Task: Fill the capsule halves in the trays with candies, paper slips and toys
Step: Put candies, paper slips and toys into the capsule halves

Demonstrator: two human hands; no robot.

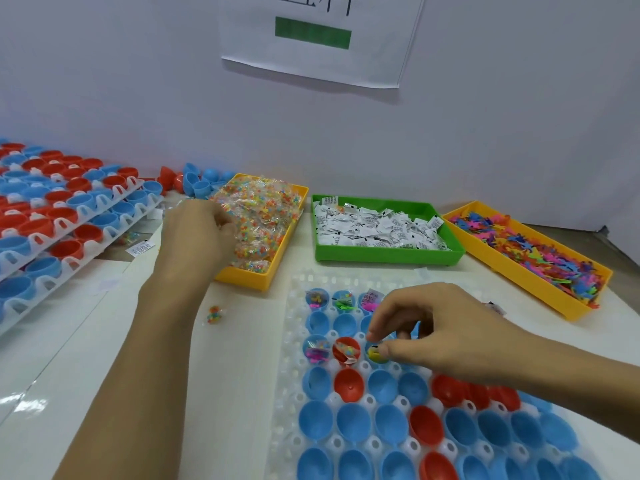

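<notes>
Head view of a white table (86,341) before a pale wall. At 6 o'clock lies a white capsule tray (287,393) whose sockets hold blue and red capsule halves (356,426); most are unfilled. Filled halves sit in the far row and the third row, among them a red half (347,350) holding candies and a slip.

The right hand (433,336), entering from 4 o'clock, hovers over the third row with fingers curled downward; thumb and forefinger pinch a small yellow piece (375,353) at a blue half just right of the red one.

The left hand (197,233), entering from 7 o'clock, reaches into the near-left corner of the yellow candy bin (263,282) at 11 o'clock, its fingers curled among the clear candy packets (259,216); whether it grips one cannot be told.

At 12 o'clock stands a green bin (388,254) of white paper slips (377,228); at 2 o'clock, a yellow bin (519,271) of coloured plastic toys (540,252).

One candy packet (214,314) lies loose on the table between the left forearm and the tray. Stacked trays (69,220) of red and blue halves fill 9 to 10 o'clock. A printed sheet (318,39) hangs on the wall.
</notes>
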